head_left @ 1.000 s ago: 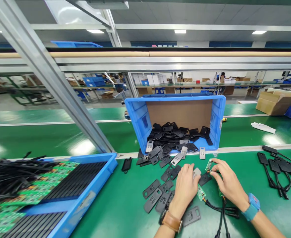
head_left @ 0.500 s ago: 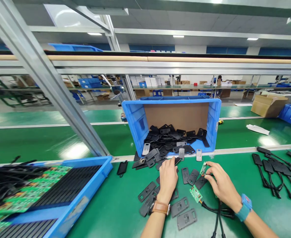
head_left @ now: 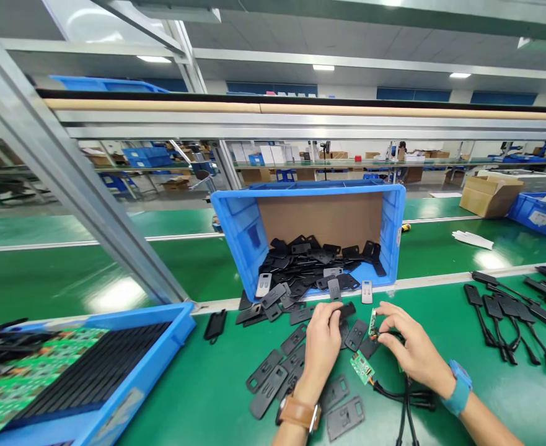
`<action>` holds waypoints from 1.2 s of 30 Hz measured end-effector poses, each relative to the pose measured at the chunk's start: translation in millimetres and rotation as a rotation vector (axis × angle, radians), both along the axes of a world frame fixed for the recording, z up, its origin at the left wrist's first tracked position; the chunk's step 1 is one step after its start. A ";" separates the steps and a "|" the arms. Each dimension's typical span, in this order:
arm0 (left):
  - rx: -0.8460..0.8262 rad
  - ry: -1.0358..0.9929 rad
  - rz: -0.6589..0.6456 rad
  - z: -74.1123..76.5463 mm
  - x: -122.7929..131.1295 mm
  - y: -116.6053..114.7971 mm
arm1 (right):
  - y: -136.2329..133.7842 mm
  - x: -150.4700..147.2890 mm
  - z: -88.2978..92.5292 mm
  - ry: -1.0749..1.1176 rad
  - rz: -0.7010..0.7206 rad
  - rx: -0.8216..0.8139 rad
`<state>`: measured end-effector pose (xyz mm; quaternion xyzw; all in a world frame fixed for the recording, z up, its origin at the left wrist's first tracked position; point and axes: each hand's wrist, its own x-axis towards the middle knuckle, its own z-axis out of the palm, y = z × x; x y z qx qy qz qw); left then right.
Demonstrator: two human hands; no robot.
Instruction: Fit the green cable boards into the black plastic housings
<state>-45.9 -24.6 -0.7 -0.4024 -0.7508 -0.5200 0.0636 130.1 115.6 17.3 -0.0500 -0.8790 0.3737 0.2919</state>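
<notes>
While the left hand (head_left: 321,339) is pinching a cover (head_left: 347,310), the right hand (head_left: 407,342) is gripping a circuit board (head_left: 373,322) at the cover's four o'clock.

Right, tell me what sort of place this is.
Probably an electronics assembly workshop: the right hand holds a small circuit board, a blue tray carries more boards, and black plastic plates lie heaped in a blue bin.

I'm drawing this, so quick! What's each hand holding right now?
Left hand: closed, fingertips pinching a black plate.
Right hand: closed, thumb and fingers pinching a green board.
</notes>
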 end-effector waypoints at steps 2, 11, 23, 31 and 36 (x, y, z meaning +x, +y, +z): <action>0.022 -0.200 -0.137 -1.0 12.9 5.6 | -0.3 1.6 5.6 -0.016 0.052 -0.084; 0.205 -0.753 -0.218 -14.1 39.2 18.7 | 4.4 -1.3 8.1 -0.075 0.206 -0.538; -0.204 0.093 0.282 -0.6 -7.9 -21.7 | 18.3 2.9 -15.8 -0.206 -0.011 -0.394; -0.292 0.077 0.807 3.7 -71.3 -86.8 | 44.9 4.9 -47.6 -0.210 -0.135 -0.315; -0.370 0.033 0.977 1.6 -106.1 -123.3 | 50.5 3.8 -55.9 -0.184 -0.161 -0.187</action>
